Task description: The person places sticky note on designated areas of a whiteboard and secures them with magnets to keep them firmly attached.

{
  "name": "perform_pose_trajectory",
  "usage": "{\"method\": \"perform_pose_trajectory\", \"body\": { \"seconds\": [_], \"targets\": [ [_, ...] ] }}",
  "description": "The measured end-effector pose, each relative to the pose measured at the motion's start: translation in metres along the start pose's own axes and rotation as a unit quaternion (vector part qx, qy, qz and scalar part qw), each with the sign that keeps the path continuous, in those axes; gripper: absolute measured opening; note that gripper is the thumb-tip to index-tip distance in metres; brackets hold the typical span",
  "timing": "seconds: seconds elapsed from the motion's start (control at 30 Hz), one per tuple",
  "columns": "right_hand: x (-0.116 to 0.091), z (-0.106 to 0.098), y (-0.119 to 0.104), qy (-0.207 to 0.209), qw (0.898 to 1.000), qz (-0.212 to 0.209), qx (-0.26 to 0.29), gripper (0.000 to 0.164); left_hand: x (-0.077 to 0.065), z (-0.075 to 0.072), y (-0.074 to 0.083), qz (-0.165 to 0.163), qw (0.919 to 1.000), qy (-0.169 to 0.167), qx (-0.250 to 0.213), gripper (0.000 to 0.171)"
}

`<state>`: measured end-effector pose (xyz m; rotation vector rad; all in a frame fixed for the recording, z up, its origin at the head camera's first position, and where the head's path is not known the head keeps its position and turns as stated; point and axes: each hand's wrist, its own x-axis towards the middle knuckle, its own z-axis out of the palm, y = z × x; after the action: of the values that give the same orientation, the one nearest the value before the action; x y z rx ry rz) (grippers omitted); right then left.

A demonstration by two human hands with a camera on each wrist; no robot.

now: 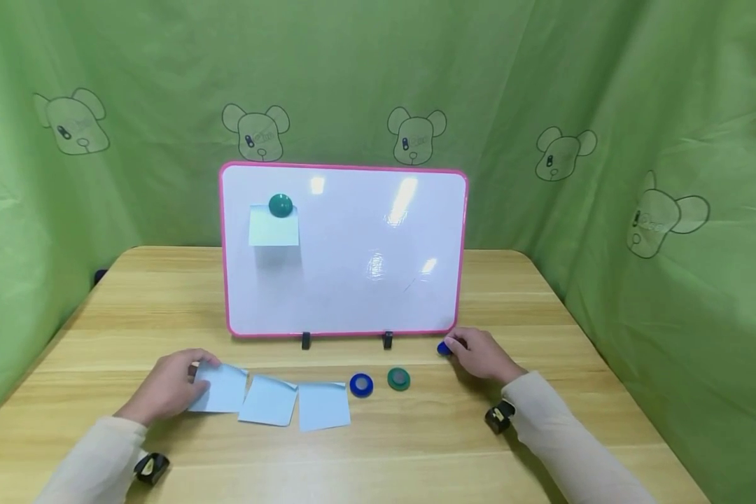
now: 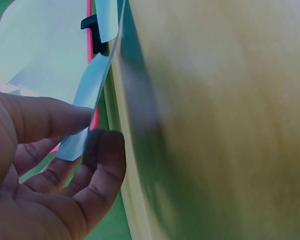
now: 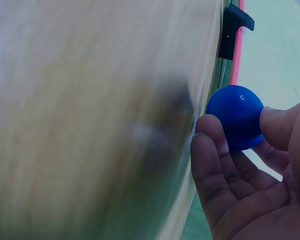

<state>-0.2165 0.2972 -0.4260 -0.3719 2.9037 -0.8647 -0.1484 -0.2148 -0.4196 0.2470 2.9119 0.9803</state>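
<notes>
Pinching a paper note (image 1: pixel 220 390), the left hand (image 1: pixel 169 385) could crease it by squeezing, while the right hand (image 1: pixel 484 355) (pinching a blue magnet (image 3: pixel 235 114)) might slip.

Open room on the bench (image 1: pixel 441 455) lies along the near edge between the sleeves (image 1: pixel 567 434), toward both side edges outside the whiteboard (image 1: pixel 353 280), and between the green magnet (image 1: pixel 399 379) and the right hand (image 1: pixel 481 353). The upright whiteboard blocks direct reach to the far edge, its black feet (image 1: pixel 306 341) projecting forward; nearer, three blue notes (image 1: pixel 269 400), a blue magnet (image 1: pixel 362 385) and the green magnet form a low row.
</notes>
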Motion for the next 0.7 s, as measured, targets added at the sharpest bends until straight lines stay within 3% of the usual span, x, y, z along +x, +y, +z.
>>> {"method": "perform_pose_trajectory", "body": {
  "seconds": [0.27,0.5,0.7],
  "targets": [
    [-0.001,-0.001,0.001,0.001,1.000,0.004,0.021,0.022,0.000,-0.010,0.004,-0.019,0.9998,0.008,-0.006,0.041],
    [0.000,-0.002,-0.003,0.000,1.000,0.007,0.030,0.025,0.004,-0.015,0.010,0.012,0.9994,0.032,-0.005,0.046],
    [0.003,-0.001,-0.006,0.002,1.000,-0.004,0.031,0.026,0.006,-0.011,0.015,0.031,0.9983,0.048,-0.012,0.046]
  ]
}}
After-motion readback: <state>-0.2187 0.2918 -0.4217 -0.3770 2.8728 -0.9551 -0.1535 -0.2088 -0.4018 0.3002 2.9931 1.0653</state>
